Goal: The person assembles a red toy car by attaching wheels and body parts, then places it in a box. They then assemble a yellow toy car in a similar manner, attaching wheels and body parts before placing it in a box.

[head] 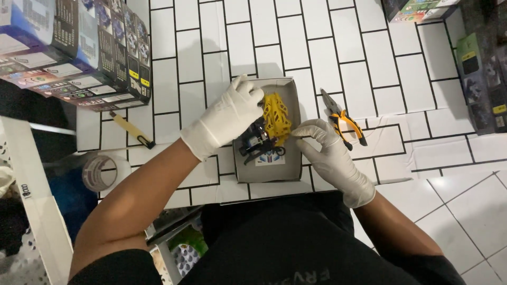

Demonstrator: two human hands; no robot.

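Both hands wear white gloves and meet over a shallow grey box [293, 132] on the white tiled floor [369, 47]. The left hand [227, 119] comes in from 10 o'clock, its fingers curled shut on the yellow plastic piece [277, 119] in the box. The right hand [327, 155] comes from 4 o'clock — its thumb and finger pinch the same piece at its edge. Dark toy parts [259, 145] lie in the box just below. Orange pliers [343, 119] rest at 3 o'clock, a yellow knife [132, 130] and a tape roll [103, 171] at 9 o'clock.
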